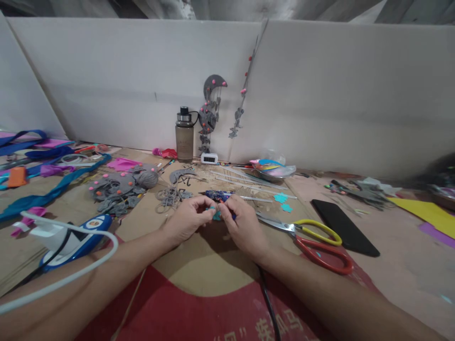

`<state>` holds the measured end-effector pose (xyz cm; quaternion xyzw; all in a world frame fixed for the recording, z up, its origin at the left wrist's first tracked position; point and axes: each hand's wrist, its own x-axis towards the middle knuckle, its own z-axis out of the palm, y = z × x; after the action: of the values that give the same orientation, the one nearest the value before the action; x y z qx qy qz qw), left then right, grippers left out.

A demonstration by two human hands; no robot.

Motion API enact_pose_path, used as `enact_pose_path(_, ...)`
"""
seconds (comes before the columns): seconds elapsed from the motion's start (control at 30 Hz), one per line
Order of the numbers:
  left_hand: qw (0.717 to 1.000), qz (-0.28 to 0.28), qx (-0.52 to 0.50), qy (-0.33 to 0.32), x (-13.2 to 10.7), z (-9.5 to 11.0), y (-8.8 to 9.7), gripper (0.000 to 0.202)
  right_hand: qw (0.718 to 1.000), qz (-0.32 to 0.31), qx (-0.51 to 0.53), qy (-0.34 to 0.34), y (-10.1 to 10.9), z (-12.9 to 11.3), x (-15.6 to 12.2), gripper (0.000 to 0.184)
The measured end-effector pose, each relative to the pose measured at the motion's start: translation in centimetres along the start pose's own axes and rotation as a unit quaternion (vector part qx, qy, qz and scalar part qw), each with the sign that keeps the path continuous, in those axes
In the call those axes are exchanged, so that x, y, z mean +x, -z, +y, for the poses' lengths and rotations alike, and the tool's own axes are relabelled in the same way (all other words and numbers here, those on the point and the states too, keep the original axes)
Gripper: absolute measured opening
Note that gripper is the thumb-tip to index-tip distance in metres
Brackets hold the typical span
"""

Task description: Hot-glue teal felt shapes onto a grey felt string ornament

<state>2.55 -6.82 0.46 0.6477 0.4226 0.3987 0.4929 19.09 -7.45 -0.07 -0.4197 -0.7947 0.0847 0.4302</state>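
My left hand (pixel 190 218) and my right hand (pixel 245 225) meet over the cardboard, fingertips pinched on a small turquoise cut-out piece (pixel 216 215) partly hidden by the fingers. A dark blue glue gun (pixel 216 194) shows just behind the fingertips, its nozzle toward the left. My right hand covers much of it, so I cannot tell whether that hand also grips it. Two turquoise flower-shaped cut-outs (pixel 280 198) lie beyond my right hand. Scissors (pixel 291 228) with one yellow and one red handle rest beside my right wrist.
A black phone (pixel 343 227) lies at right. Grey yarn and decorated grey pieces (pixel 113 187) sit at left, near a blue-and-white power strip (pixel 78 241) with a white cable. Behind stand a bottle (pixel 185 137), a small clock (pixel 209 158) and grey hanging ornaments (pixel 208 116).
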Motion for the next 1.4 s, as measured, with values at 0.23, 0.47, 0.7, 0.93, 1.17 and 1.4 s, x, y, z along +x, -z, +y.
enact_pose_path(0.23,1.000,-0.002,-0.002,-0.006,0.0,0.1,0.0,0.017,1.000,0.001,0.002,0.004,0.0,0.0,0.0,0.030)
enact_pose_path(0.47,1.000,-0.008,-0.015,-0.002,-0.1,-0.1,0.0,0.016,1.000,-0.002,-0.003,-0.001,0.1,0.1,-0.1,0.031)
enact_pose_path(0.7,1.000,-0.007,-0.002,-0.004,-0.1,0.1,0.0,0.015,1.000,-0.004,-0.001,-0.003,0.1,-0.1,-0.1,0.033)
enact_pose_path(0.93,1.000,-0.013,-0.012,-0.007,0.1,-0.2,0.1,0.018,1.000,-0.007,0.018,-0.014,-0.1,0.4,-0.1,0.034)
enact_pose_path(1.17,0.997,0.001,-0.073,0.029,0.6,-1.0,0.2,0.027,0.996,-0.009,0.074,-0.045,0.3,0.2,-0.2,0.019)
enact_pose_path(1.4,0.997,0.008,-0.070,0.012,0.8,-1.0,0.1,0.027,0.996,-0.006,0.072,-0.047,0.2,0.2,-0.1,0.010)
